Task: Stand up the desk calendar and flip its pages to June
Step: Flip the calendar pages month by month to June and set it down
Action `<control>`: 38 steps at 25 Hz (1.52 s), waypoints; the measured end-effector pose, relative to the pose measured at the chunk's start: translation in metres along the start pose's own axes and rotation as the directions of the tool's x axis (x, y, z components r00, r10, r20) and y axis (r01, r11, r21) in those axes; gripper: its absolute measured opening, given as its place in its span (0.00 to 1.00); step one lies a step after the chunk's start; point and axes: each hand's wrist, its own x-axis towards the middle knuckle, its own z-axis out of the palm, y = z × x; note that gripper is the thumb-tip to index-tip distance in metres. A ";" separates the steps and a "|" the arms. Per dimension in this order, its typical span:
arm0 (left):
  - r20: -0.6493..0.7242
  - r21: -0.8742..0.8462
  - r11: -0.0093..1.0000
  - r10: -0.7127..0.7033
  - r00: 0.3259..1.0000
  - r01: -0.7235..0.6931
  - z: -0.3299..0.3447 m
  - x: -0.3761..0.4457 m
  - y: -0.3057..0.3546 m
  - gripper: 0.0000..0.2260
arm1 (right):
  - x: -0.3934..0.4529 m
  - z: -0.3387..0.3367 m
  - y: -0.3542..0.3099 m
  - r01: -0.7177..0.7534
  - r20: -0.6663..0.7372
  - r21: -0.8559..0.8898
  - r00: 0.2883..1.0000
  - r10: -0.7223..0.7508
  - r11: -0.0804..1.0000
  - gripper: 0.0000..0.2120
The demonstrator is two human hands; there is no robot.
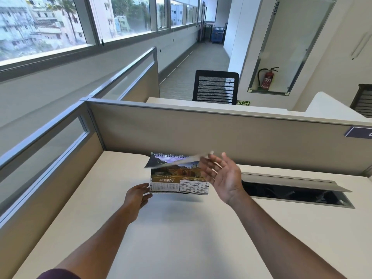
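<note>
Cream surface [181, 228] carries the calendar [179, 184], upright at its middle. The left hand [136, 196] pinches its near-left corner; the right hand [223, 176], fingers spread, lifts a blurred page [177, 163]. January shows, so June seems several flips away.

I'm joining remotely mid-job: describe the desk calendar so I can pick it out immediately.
Start at the pale desk below the beige partition. Between the left hand and right hand is the desk calendar, spiral-bound on top, with a landscape photo above a brown JANUARY band.
</note>
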 end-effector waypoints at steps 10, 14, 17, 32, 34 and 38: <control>0.013 0.090 0.995 0.047 0.999 -0.048 0.009 -0.003 0.003 0.08 | 0.033 0.008 -0.013 0.075 0.082 -0.503 0.996 -0.038 0.861 0.25; 0.006 0.090 0.995 0.049 0.999 -0.049 0.012 0.000 0.003 0.08 | 0.035 -0.010 -0.001 0.186 -0.042 -0.469 0.972 -0.233 0.863 0.24; -0.010 0.089 0.995 0.038 0.999 -0.037 0.015 -0.002 0.001 0.08 | 0.035 -0.027 0.015 0.165 -0.237 -0.522 0.914 -0.329 0.837 0.20; -0.122 0.049 0.997 0.064 0.990 -0.059 0.017 -0.004 -0.004 0.06 | 0.029 -0.060 0.072 -0.154 -0.341 -0.778 0.918 -0.204 0.609 0.13; -0.128 0.016 0.999 0.046 0.991 -0.044 0.021 -0.004 -0.005 0.07 | 0.027 -0.062 0.066 -0.133 -0.333 -0.767 0.919 -0.211 0.628 0.14; -0.111 -0.041 0.999 0.022 0.994 -0.027 0.027 -0.005 -0.002 0.08 | 0.028 -0.067 0.065 -0.087 -0.303 -0.730 0.930 -0.207 0.678 0.09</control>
